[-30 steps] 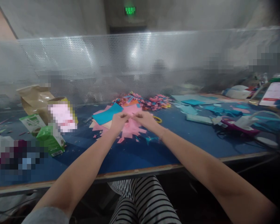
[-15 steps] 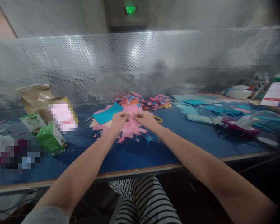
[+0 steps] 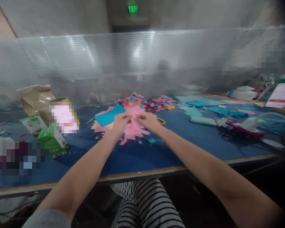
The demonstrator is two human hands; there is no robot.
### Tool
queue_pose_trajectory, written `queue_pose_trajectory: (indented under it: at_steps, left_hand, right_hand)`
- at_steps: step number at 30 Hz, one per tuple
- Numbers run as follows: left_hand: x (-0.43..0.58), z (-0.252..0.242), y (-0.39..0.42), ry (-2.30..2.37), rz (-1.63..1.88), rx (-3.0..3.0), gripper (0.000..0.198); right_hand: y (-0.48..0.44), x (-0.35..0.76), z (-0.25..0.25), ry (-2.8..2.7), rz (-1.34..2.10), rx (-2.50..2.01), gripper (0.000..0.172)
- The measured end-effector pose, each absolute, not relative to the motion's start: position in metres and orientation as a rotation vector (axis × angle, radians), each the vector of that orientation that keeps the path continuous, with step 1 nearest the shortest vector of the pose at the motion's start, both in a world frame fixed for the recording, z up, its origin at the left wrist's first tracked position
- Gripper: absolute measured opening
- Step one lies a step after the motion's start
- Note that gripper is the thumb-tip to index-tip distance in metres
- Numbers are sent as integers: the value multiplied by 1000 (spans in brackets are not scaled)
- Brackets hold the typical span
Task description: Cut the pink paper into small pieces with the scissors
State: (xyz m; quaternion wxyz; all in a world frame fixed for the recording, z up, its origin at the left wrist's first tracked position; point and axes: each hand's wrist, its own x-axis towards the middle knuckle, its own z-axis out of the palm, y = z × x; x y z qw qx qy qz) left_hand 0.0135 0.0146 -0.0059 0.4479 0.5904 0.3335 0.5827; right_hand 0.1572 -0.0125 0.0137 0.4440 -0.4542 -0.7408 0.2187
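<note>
My left hand (image 3: 122, 121) and my right hand (image 3: 145, 120) face each other over a loose heap of pink paper (image 3: 130, 133), fingertips pinched and a small gap apart. Between them is a small pink piece of paper (image 3: 134, 117), which both hands appear to grip; its shape is too small to make out. A blue sheet of paper (image 3: 110, 116) lies on the heap beside my left hand. Yellow scissor handles (image 3: 161, 121) stick out just beyond my right hand. Small blue-green scraps (image 3: 154, 141) rest below my right wrist.
Piles of coloured paper bits (image 3: 160, 104) lie behind the heap. On the left stand a brown paper bag (image 3: 35, 98), a green box (image 3: 52, 142) and a phone with a blurred screen (image 3: 63, 115). To the right are blue paper strips (image 3: 228, 112) and a purple power strip (image 3: 244, 129) with cables.
Hardly anything differs. Both hands stay over the pink heap with their fingertips pinched, shifting only very slightly.
</note>
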Motion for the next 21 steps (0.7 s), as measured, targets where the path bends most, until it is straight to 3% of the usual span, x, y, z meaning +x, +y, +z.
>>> queue_pose_trajectory:
  at_steps: [21]
  left_hand:
    - [16, 2, 8, 771, 1376, 1274, 22]
  right_hand:
    - [-11, 157, 13, -1821, 470, -1168, 21]
